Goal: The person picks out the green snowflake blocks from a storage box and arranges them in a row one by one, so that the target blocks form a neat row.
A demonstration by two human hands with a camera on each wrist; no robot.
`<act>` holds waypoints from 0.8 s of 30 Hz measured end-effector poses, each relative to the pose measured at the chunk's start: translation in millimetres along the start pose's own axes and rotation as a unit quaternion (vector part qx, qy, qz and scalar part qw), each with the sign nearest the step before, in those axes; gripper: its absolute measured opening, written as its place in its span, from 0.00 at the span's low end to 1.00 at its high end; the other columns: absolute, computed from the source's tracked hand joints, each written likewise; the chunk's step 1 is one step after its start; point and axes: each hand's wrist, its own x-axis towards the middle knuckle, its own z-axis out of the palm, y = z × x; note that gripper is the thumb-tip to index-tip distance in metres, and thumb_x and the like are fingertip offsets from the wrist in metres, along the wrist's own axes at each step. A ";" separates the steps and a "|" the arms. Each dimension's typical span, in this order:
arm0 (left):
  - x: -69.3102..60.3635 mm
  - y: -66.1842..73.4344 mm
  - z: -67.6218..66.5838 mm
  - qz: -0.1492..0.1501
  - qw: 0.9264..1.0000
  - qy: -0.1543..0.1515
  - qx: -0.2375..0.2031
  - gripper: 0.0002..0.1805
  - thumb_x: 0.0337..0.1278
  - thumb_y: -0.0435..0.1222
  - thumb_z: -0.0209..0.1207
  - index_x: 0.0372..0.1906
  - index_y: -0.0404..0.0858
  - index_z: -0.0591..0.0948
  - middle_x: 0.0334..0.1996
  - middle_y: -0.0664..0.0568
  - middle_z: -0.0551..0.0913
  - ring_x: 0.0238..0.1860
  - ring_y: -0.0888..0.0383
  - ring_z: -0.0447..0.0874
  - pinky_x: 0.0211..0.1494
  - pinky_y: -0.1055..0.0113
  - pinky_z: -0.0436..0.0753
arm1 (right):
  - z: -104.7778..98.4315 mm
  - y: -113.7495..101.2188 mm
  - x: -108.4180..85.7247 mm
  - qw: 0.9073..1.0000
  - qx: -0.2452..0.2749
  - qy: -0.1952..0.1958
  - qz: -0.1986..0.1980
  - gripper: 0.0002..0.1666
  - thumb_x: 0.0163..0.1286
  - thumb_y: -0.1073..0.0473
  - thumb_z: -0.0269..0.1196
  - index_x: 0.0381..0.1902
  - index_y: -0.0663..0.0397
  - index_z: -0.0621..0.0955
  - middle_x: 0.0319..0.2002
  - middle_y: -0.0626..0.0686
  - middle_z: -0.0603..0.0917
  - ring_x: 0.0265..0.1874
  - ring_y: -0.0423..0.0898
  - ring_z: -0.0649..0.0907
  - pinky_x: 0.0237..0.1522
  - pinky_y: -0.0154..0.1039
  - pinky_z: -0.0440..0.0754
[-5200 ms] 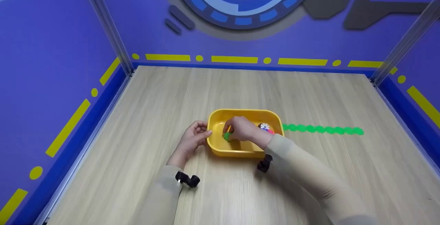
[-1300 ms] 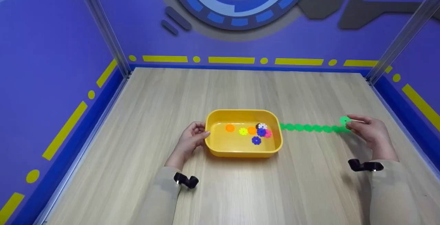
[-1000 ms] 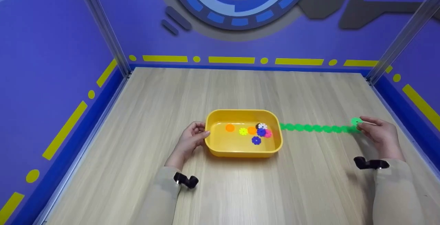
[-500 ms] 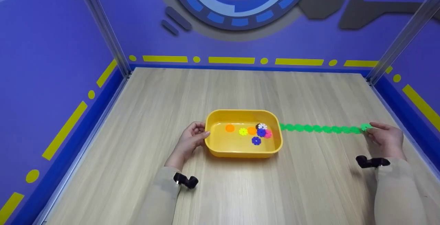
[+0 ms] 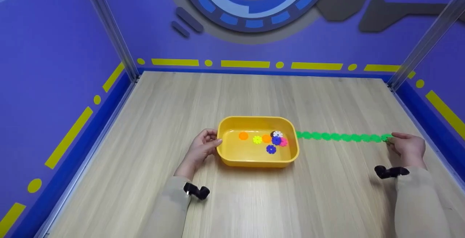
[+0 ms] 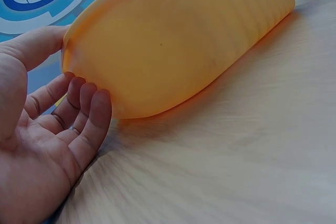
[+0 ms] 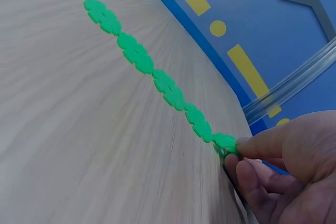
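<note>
In the head view my left hand (image 5: 202,148) grips the left end of a yellow plastic bin (image 5: 250,163). The left wrist view has the thumb at the bin's rim and the curled fingertips against its outer wall. Far to the right, my right hand (image 5: 408,147) pinches a green notched disc (image 7: 226,142) between thumb and fingers. That disc lies at the right end of a straight row of green notched discs (image 5: 345,137) on the table, touching its neighbour. The row runs from the bin's right side. The right wrist view shows the held disc low, slightly tilted.
Inside the bin lie loose notched discs: orange (image 5: 243,136), yellow (image 5: 257,140), blue (image 5: 271,149), pink (image 5: 283,142), white (image 5: 278,134) and a dark one partly covered. Blue panels (image 5: 232,49) wall the wooden table (image 5: 232,201) at the back and sides.
My right hand took a green disc from the bin, carried it right and lowered it to the end of the row. My left hand has stayed on the bin.
</note>
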 end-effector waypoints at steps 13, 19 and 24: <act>0.5 0.0 -0.4 -0.002 1.000 -0.002 -0.003 0.20 0.63 0.30 0.65 0.56 0.31 0.73 0.41 0.51 0.77 0.38 0.59 0.77 0.31 0.71 0.78 | 2.5 3.9 0.0 0.999 0.048 0.002 0.006 0.24 0.71 0.65 0.59 0.18 0.33 0.81 0.17 0.34 0.79 0.19 0.32 0.83 0.26 0.28 0.84; 0.8 0.1 -0.3 -0.002 1.000 0.000 0.001 0.20 0.63 0.29 0.65 0.56 0.30 0.73 0.40 0.51 0.77 0.37 0.59 0.77 0.30 0.71 0.77 | 1.3 7.1 -2.0 0.995 0.099 -0.009 0.026 0.22 0.73 0.64 0.59 0.19 0.36 0.82 0.18 0.37 0.82 0.20 0.33 0.85 0.27 0.28 0.85; 0.4 1.0 1.0 -0.005 1.000 0.003 0.004 0.19 0.63 0.30 0.65 0.56 0.32 0.74 0.41 0.51 0.78 0.37 0.59 0.77 0.31 0.71 0.77 | 0.4 7.8 -3.6 0.993 0.113 -0.004 0.033 0.20 0.74 0.63 0.59 0.22 0.38 0.82 0.18 0.38 0.82 0.20 0.33 0.84 0.28 0.28 0.85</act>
